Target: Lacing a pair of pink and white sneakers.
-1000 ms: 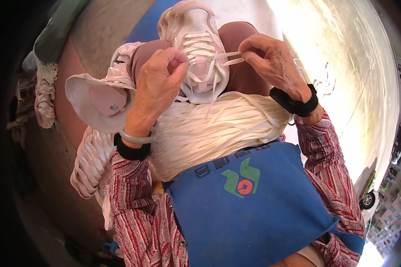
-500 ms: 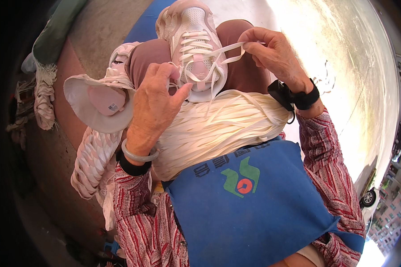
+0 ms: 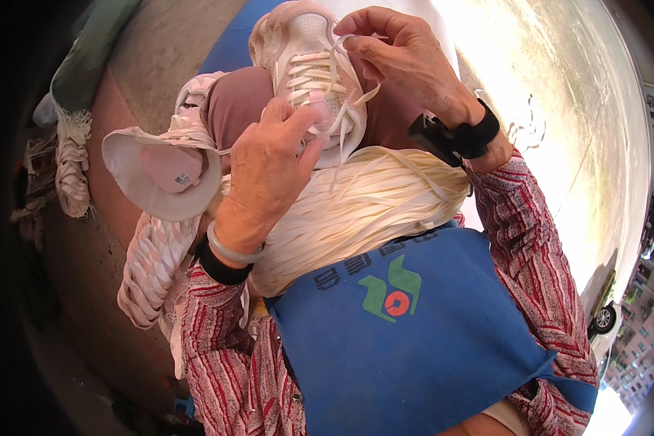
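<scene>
A pale pink and white sneaker (image 3: pixel 309 33) rests between my knees, its toe pointing away and its opening toward me. Flat cream laces (image 3: pixel 314 73) cross its front. Between thumb and forefinger, my right hand (image 3: pixel 403 62) pinches a shoelace (image 3: pixel 333 65) above the sneaker's right side, and a loose loop hangs below. My left hand (image 3: pixel 272 163) is at the ankle end, thumb and forefinger curled around the pink shoe tongue (image 3: pixel 318 109); its other fingers are partly hidden. A thick bundle of cream laces (image 3: pixel 363 211) lies across my lap, just behind the sneaker.
Left of my knee are a white rounded cover with a pink piece (image 3: pixel 171 168) inside and another sneaker (image 3: pixel 194 94). Braided pale laces (image 3: pixel 152 269) hang below. A blue apron (image 3: pixel 414 349) covers my front. At far left hangs a bundle of white strands (image 3: pixel 73 160).
My right hand has moved up and left with the lace, from beside the sneaker to over its upper right side. My left hand has shifted slightly toward the shoe tongue.
</scene>
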Action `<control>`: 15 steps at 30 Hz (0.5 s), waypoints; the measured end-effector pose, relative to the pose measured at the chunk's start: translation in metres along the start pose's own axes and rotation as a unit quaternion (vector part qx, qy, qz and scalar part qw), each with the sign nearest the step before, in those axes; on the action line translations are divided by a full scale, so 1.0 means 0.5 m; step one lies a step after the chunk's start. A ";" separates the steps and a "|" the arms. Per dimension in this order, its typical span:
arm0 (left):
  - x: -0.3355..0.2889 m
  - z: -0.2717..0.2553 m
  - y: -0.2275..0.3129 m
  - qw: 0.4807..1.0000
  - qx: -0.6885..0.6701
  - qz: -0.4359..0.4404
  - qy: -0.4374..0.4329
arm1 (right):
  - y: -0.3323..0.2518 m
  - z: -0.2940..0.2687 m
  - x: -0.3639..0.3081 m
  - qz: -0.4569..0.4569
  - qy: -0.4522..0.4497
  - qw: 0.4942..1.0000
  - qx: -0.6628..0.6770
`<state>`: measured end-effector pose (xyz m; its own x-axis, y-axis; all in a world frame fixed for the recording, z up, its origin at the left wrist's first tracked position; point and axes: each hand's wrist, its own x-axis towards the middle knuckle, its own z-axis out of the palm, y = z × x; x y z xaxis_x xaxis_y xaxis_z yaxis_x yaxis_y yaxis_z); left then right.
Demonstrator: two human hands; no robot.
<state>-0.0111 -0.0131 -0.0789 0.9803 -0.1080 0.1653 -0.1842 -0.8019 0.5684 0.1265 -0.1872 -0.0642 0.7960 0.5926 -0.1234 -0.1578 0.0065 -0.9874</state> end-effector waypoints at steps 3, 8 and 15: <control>0.011 0.008 -0.004 0.999 0.016 0.046 0.023 | -0.010 0.005 0.004 -0.003 -0.004 0.999 -0.037; 0.017 0.001 -0.022 0.999 -0.038 -0.009 -0.001 | -0.013 0.016 0.023 -0.075 -0.016 0.986 -0.147; 0.109 -0.069 -0.033 0.938 -0.289 -0.179 -0.061 | -0.046 0.037 0.043 -0.047 -0.051 0.965 -0.254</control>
<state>0.0429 0.0145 -0.0513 0.9811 0.0137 -0.1928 0.1853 -0.3504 0.9181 0.1363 -0.1597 -0.0423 0.7267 0.6854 -0.0472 0.2392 -0.3168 -0.9179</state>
